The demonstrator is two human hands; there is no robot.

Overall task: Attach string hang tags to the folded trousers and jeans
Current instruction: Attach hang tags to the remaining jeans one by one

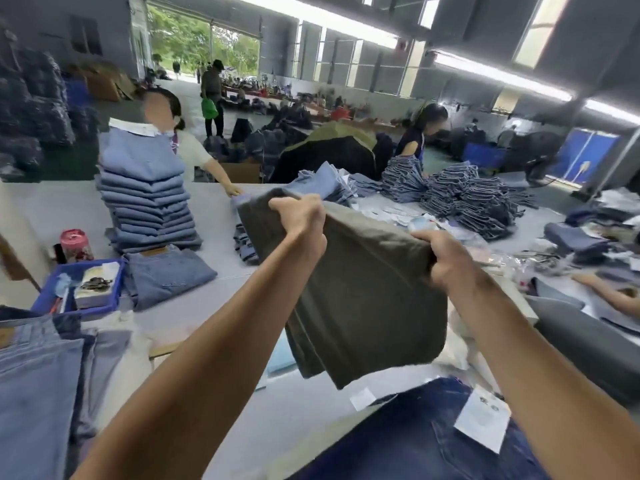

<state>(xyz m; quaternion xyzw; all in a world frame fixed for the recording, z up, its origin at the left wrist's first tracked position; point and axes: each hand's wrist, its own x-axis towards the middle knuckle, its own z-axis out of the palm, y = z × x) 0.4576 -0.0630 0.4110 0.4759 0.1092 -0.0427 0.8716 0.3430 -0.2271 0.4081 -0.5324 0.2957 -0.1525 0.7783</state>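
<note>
Folded olive-green trousers point(367, 296) hang in the air above the table, held up by both hands. My left hand point(301, 220) grips their upper left edge, and my right hand point(440, 258) grips the upper right edge. Below them at the near edge lie dark blue jeans point(415, 441) with a white paper hang tag point(481, 420) on them. A second small white tag point(362, 398) lies beside those jeans. Loose tags and plastic bags point(398, 214) are scattered further back on the table.
A tall stack of folded light-blue jeans point(149, 199) stands at left, with a folded pair point(169, 275) in front. A blue tray point(83, 285) and red can point(76, 245) sit far left. Denim piles point(471, 199) fill the right. People work around the grey table point(214, 306).
</note>
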